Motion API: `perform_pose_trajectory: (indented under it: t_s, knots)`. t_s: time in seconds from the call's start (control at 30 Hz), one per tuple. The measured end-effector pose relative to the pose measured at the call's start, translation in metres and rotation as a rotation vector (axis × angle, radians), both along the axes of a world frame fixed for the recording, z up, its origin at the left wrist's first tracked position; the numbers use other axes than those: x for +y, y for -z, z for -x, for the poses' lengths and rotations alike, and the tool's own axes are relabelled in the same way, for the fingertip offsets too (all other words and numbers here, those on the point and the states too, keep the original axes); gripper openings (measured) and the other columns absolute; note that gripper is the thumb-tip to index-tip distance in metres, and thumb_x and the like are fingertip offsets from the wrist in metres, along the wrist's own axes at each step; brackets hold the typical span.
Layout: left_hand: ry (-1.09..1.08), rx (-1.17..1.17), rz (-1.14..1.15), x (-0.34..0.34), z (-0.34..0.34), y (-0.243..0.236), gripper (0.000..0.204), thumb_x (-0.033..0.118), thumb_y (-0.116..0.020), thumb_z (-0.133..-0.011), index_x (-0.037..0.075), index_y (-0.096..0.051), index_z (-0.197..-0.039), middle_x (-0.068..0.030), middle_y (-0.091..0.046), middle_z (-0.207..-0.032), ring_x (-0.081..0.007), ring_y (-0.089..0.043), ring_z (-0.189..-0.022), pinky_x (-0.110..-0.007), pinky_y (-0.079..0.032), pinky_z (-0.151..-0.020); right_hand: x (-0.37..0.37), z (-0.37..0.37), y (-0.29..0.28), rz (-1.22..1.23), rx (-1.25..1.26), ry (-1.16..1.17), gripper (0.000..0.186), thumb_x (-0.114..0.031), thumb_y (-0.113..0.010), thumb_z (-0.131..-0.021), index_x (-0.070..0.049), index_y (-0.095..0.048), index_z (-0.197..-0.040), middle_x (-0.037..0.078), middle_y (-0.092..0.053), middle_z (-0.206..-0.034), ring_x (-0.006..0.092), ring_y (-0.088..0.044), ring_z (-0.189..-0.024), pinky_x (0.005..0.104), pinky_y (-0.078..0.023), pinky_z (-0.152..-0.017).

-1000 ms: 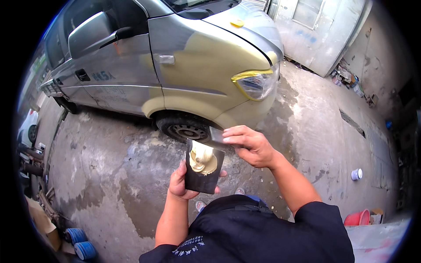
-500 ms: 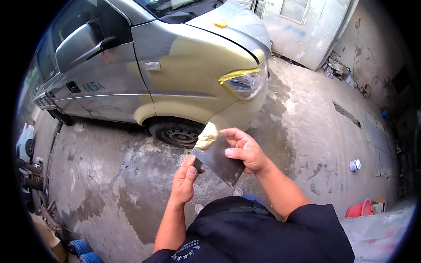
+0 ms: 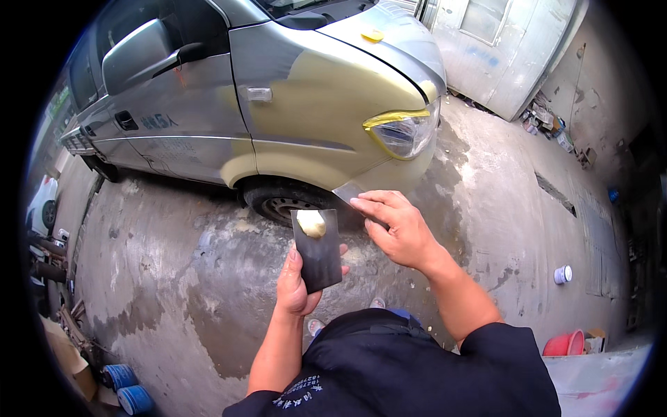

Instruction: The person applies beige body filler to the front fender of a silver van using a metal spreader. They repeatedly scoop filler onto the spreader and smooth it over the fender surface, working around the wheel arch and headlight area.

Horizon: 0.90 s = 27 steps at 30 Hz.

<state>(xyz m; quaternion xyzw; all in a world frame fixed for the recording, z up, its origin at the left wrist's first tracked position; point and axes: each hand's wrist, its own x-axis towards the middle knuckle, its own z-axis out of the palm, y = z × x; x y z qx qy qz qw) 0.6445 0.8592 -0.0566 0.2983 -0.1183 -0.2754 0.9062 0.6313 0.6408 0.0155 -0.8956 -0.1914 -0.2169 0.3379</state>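
Wheel (image 3: pixel 267 202) partly behind dark plate (image 3: pixel 321 263)

1. The dark plate (image 3: pixel 319 260) hides much of the left hand (image 3: pixel 295 281) from me; fingertips peek out at its three o'clock.
2. The right hand (image 3: pixel 404 233) covers part of the scraper (image 3: pixel 349 192).
3. The plate also blocks the wheel (image 3: pixel 269 199) around five o'clock.
4. Toward eleven, the van (image 3: pixel 292 132) loses its roof to the edge.
5. At nine, the dark rim crops a white car (image 3: pixel 41 196).
6. Litter (image 3: pixel 552 130) at two: too small to identify.
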Motion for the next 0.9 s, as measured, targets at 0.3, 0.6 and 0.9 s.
perform_pose_trajectory:
  t_s: [0.3,0.6,0.9]
  knots:
    - [-0.363,-0.301,-0.337,-0.004,-0.005,0.018,0.07,0.05,-0.045,-0.099,0.004,-0.028,-0.149,-0.007,-0.051,-0.133,-0.0174,-0.053,-0.115,-0.035,-0.047,-0.095,0.03,0.002,-0.002,-0.09,-0.028,-0.085,0.044,0.005,-0.059,-0.076,-0.004,-0.065,-0.118,0.016,-0.062,-0.113,0.0331,-0.058,-0.105,0.041,-0.048,-0.09]
    - [0.304,0.127,0.185,0.033,-0.017,-0.002,0.063,0.045,-0.043,-0.1,0.004,-0.03,-0.146,-0.0241,-0.049,-0.135,-0.0438,-0.054,-0.117,-0.058,-0.058,-0.075,0.013,0.012,-0.025,-0.007,-0.153,-0.336,0.055,0.011,-0.058,-0.065,-0.008,-0.067,-0.116,0.011,-0.06,-0.119,0.032,-0.057,-0.107,0.0416,-0.047,-0.092]
    - [0.484,0.054,0.36,0.028,-0.01,-0.001,0.069,0.049,-0.045,-0.098,0.008,-0.026,-0.15,-0.0233,-0.038,-0.145,-0.0531,-0.046,-0.123,-0.065,-0.053,-0.078,-0.015,-0.012,0.003,-0.066,-0.12,-0.405,0.05,0.011,-0.059,-0.068,-0.007,-0.065,-0.114,0.011,-0.06,-0.116,0.0319,-0.058,-0.105,0.0412,-0.049,-0.091]
